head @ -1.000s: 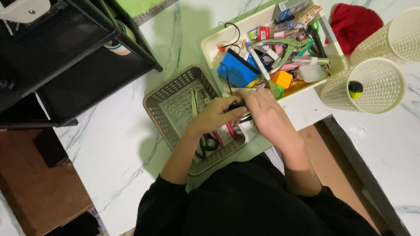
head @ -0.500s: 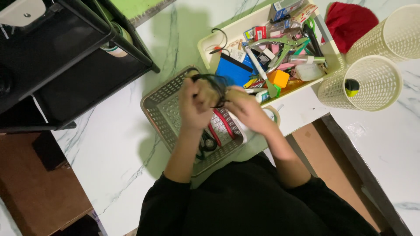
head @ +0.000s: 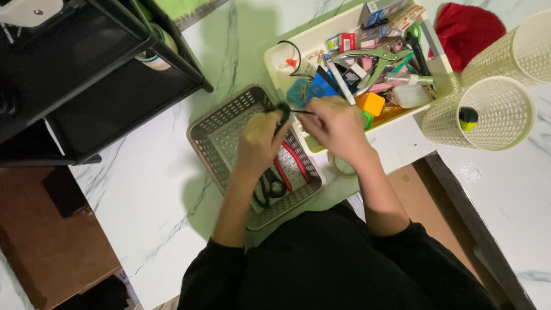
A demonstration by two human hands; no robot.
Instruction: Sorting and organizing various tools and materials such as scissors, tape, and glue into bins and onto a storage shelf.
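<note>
My left hand (head: 259,142) and my right hand (head: 336,125) are raised together over a grey perforated basket (head: 220,138) on the white marble table. Between them they hold a thin black cord (head: 285,111), bunched at the left fingers and stretched to the right fingers. Under my left wrist, inside the basket, lie black-handled scissors (head: 270,186) and a red-handled tool (head: 293,162). Just behind my right hand stands a cream tray (head: 275,55) crammed with small stationery, an orange block (head: 371,104) and green-handled pliers (head: 374,59).
Two cream mesh cups (head: 488,115) stand at the right, one holding a yellow and black item (head: 468,117). A red cloth (head: 465,31) lies behind them. A black shelf unit (head: 80,74) fills the left. A tape roll (head: 341,166) sits under my right wrist.
Both hands rose from low in the basket to its far edge, lifting the black cord. The scissors and red-handled tool now lie uncovered in the basket.
</note>
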